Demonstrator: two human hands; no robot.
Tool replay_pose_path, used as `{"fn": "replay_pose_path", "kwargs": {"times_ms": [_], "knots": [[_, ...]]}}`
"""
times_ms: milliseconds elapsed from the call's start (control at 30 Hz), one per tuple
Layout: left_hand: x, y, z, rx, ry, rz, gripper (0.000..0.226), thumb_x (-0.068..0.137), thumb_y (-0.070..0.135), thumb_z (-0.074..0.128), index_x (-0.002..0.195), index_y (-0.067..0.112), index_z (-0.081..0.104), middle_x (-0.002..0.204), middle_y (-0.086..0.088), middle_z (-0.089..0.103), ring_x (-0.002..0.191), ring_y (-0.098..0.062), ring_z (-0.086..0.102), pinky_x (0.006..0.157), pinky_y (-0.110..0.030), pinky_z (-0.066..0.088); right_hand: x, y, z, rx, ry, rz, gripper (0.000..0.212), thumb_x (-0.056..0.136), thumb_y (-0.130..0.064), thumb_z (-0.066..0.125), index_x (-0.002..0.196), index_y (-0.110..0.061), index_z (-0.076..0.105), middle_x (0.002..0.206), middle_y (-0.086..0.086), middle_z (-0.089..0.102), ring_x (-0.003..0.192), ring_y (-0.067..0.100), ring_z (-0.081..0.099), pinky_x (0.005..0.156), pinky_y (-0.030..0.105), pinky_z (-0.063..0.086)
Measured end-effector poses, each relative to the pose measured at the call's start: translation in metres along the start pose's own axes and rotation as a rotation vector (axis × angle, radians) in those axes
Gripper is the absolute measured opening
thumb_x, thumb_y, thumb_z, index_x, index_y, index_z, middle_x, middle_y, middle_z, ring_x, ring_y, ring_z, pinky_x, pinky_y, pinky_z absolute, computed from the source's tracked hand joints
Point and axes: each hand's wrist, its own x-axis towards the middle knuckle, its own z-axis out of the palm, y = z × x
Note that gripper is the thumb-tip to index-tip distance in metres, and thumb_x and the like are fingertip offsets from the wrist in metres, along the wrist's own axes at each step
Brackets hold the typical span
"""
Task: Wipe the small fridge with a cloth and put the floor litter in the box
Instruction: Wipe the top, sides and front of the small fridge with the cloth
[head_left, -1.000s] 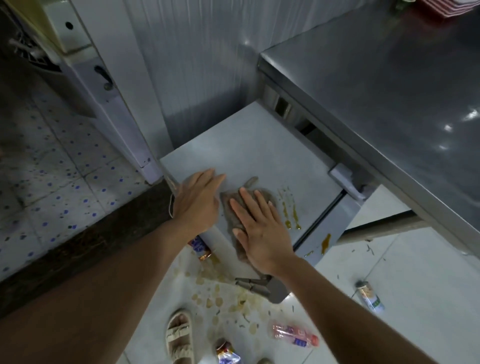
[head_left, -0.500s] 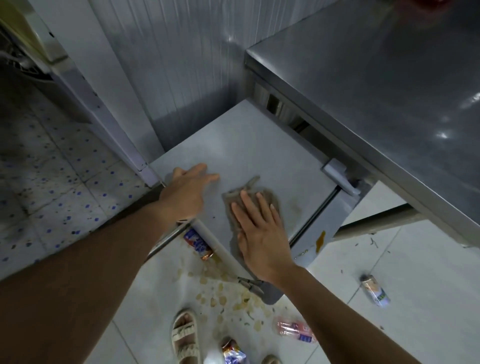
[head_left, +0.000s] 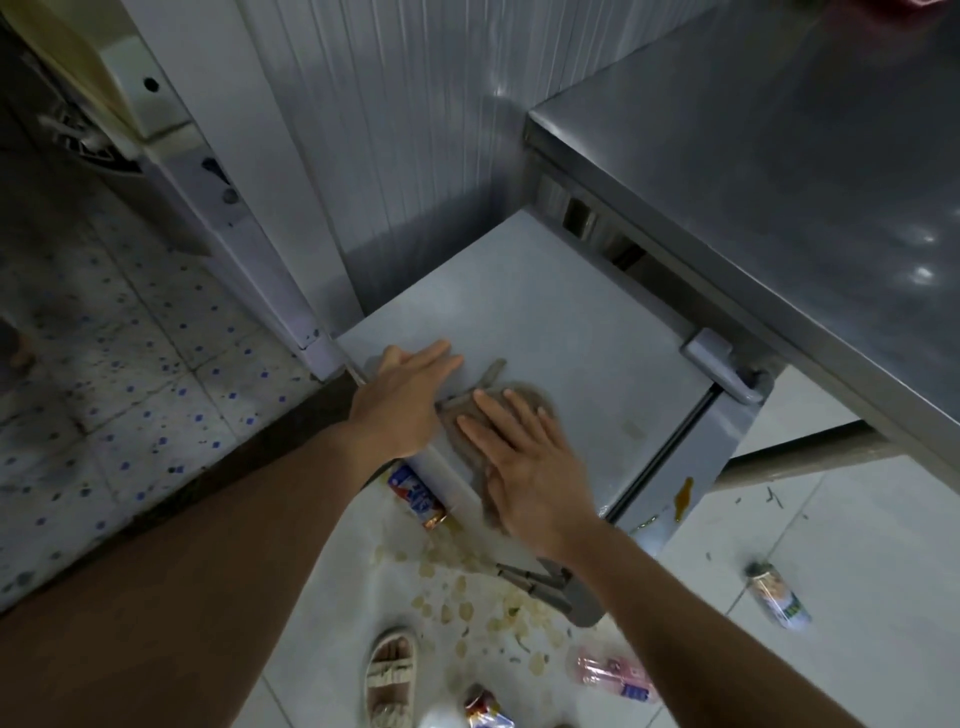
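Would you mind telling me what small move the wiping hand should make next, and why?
Probably slide the right hand, flat on the cloth, toward the fridge's front edge and down the door: an orange drip shows there, while the top looks clean. The left hand rests on the top beside it.

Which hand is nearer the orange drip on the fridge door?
Right. The right hand presses the cloth just left of the orange drip; the left hand rests farther left.

Brown cloth (head_left: 506, 410), pale grey fridge (head_left: 582, 343), blue-dotted floor tiles (head_left: 156, 374).
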Motion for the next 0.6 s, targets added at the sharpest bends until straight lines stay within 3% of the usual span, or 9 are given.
{"fn": "replay_pose_path", "kwargs": {"times_ms": [67, 133, 233, 267, 333, 400, 600], "knots": [[0.000, -0.001, -0.001, 0.005, 0.004, 0.002, 0.072, 0.089, -0.004, 0.044, 0.148, 0.028, 0.019, 0.157, 0.013, 0.010, 0.131, -0.022, 0.022, 0.108, -0.039, 0.034, 0.013, 0.019, -0.008, 0.008, -0.001, 0.070, 0.066, 0.083, -0.036, 0.013, 0.147, -0.031, 0.026, 0.157, -0.006, 0.015, 0.146, 0.025, 0.008, 0.118, 0.046, 0.006], [0.000, 0.000, -0.001, 0.002, 0.003, 0.000, 0.072, 0.088, -0.004, 0.045, 0.148, 0.028, 0.020, 0.157, 0.013, 0.010, 0.132, -0.022, 0.022, 0.108, -0.040, 0.035, 0.021, 0.020, -0.009, 0.042, 0.038, 0.185, 0.060, 0.088, -0.032, 0.021, 0.147, -0.030, 0.025, 0.158, -0.006, 0.010, 0.146, 0.025, 0.002, 0.119, 0.046, 0.004], [-0.001, 0.002, -0.002, 0.009, -0.005, 0.002, 0.074, 0.087, -0.005, 0.046, 0.148, 0.028, 0.021, 0.157, 0.014, 0.009, 0.131, -0.023, 0.022, 0.106, -0.040, 0.037, 0.005, -0.009, 0.003, -0.014, 0.064, 0.097, 0.060, 0.079, -0.023, 0.057, 0.138, -0.024, 0.045, 0.152, -0.001, 0.031, 0.141, 0.034, 0.024, 0.112, 0.052, 0.019], [-0.001, 0.001, -0.003, 0.016, -0.012, 0.007, 0.075, 0.086, -0.005, 0.047, 0.148, 0.028, 0.020, 0.157, 0.013, 0.009, 0.131, -0.023, 0.021, 0.105, -0.040, 0.037, -0.004, -0.015, 0.007, -0.020, 0.066, 0.005, 0.058, 0.077, -0.023, 0.057, 0.135, -0.024, 0.049, 0.149, -0.002, 0.037, 0.138, 0.034, 0.030, 0.110, 0.052, 0.023], [0.000, 0.001, -0.004, 0.025, -0.024, 0.013, 0.075, 0.086, -0.004, 0.049, 0.148, 0.027, 0.020, 0.158, 0.012, 0.008, 0.131, -0.024, 0.021, 0.106, -0.040, 0.037, -0.014, -0.010, 0.009, -0.013, 0.010, -0.115, 0.052, 0.083, -0.027, 0.040, 0.134, -0.028, 0.048, 0.148, -0.006, 0.038, 0.139, 0.029, 0.032, 0.110, 0.048, 0.023], [0.000, 0.003, -0.003, 0.034, -0.024, 0.006, 0.074, 0.086, -0.001, 0.051, 0.148, 0.026, 0.020, 0.158, 0.011, 0.008, 0.132, -0.024, 0.020, 0.105, -0.040, 0.037, -0.006, 0.009, 0.003, -0.002, 0.007, -0.122, 0.053, 0.086, -0.030, 0.029, 0.136, -0.030, 0.046, 0.150, -0.006, 0.036, 0.140, 0.027, 0.029, 0.112, 0.047, 0.021], [0.007, 0.020, 0.002, 0.059, 0.058, 0.007, 0.060, 0.086, 0.009, 0.052, 0.141, 0.020, 0.030, 0.153, 0.003, 0.015, 0.133, -0.024, 0.018, 0.100, -0.039, 0.037, 0.027, 0.032, -0.010, 0.072, 0.088, 0.219, 0.059, 0.089, -0.033, 0.013, 0.146, -0.029, 0.030, 0.158, -0.003, 0.013, 0.146, 0.025, 0.006, 0.119, 0.045, 0.004]]}}
